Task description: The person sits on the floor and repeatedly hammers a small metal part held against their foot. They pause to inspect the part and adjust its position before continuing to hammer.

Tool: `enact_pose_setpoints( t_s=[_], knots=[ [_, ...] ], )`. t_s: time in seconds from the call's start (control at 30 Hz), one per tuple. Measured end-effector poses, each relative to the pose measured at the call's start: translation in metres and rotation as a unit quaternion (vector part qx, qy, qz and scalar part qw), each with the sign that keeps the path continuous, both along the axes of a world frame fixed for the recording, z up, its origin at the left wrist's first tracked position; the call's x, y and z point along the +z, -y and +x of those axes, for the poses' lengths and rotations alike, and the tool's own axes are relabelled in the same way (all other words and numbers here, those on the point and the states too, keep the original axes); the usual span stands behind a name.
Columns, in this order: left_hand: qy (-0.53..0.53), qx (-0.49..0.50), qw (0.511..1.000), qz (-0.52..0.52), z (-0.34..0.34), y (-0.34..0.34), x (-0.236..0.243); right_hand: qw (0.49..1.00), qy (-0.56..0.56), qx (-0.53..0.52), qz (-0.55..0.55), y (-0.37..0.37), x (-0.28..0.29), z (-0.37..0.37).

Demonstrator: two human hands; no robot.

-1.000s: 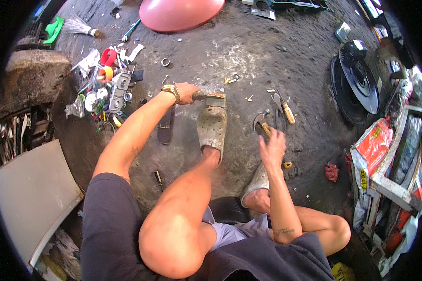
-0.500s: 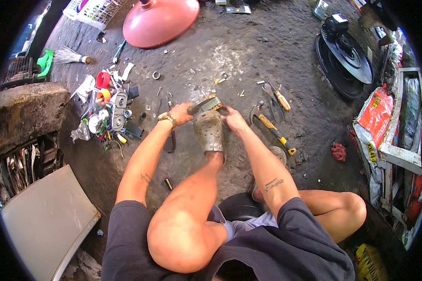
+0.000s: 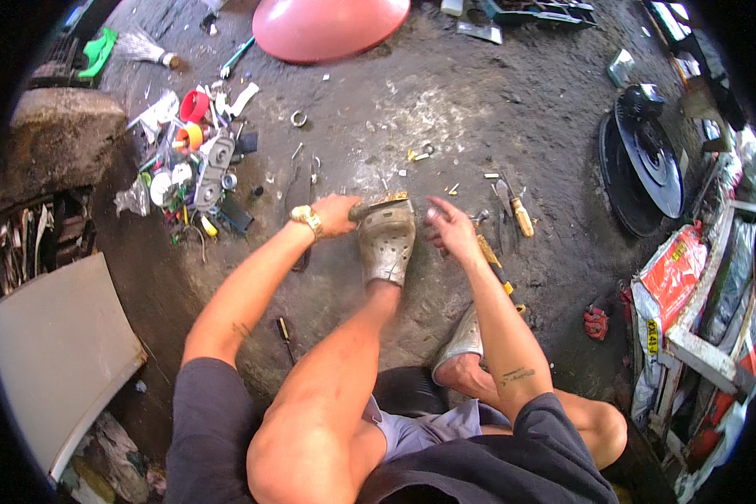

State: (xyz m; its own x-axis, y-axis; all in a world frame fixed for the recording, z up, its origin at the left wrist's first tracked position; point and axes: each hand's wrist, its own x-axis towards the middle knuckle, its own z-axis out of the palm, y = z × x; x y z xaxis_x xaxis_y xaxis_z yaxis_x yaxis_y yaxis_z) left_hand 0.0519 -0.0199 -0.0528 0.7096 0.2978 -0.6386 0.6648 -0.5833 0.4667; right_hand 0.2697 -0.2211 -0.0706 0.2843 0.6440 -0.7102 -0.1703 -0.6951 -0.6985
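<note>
My left hand (image 3: 338, 215) is closed around the dark handle of a broad flat-bladed tool (image 3: 386, 207), lying across the toe of my clog (image 3: 387, 246). The clog is dusty, grey-brown and dotted with holes. A brass-coloured piece (image 3: 387, 198) shows just beyond the blade; how it is held I cannot tell. To the right of the toe, my right hand (image 3: 453, 230) hovers with fingers bent but apart and nothing visible in them. Below it lies a hammer (image 3: 489, 253) with a yellow-and-black handle, its head partly hidden by the hand.
Pliers (image 3: 502, 197) and a wooden-handled tool (image 3: 522, 217) lie to the right. A scrap heap (image 3: 202, 172) spreads at left, with a metal ring (image 3: 298, 118) beyond. A screwdriver (image 3: 285, 329) rests near my leg. Far off are a pink dome (image 3: 328, 25) and black discs (image 3: 643, 164).
My right hand has let go of the brass-coloured piece and pulled back to the right, over the hammer. My left hand still grips the tool at the clog's toe. The view has shifted.
</note>
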Motion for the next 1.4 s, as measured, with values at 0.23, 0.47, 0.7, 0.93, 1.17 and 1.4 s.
enact_pose_setpoints(
  t_s=[0.23, 0.47, 0.7, 0.93, 1.17, 1.4],
  knots=[
    [0.023, -0.066, 0.996, -0.055, 0.009, -0.017, -0.011, 0.994, -0.102, -0.009, -0.05, -0.033, 0.024, -0.016],
    [0.033, -0.133, 0.99, -0.043, 0.029, -0.031, -0.011, 0.996, -0.086, -0.02, -0.032, -0.026, 0.014, -0.012],
    [0.011, -0.181, 0.982, 0.053, 0.031, -0.041, -0.003, 0.999, -0.038, -0.004, -0.031, -0.035, 0.028, -0.024],
    [-0.065, -0.042, 0.986, 0.147, 0.019, -0.034, 0.07, 0.997, -0.046, -0.048, -0.024, -0.02, 0.007, -0.028],
    [0.099, 0.188, 0.974, 0.077, -0.035, -0.031, 0.063, 0.991, -0.106, -0.076, -0.038, -0.024, 0.011, -0.025],
    [0.171, 0.365, 0.914, -0.052, -0.009, 0.007, -0.003, 0.986, -0.14, -0.089, -0.034, -0.032, 0.005, -0.022]
  ],
)
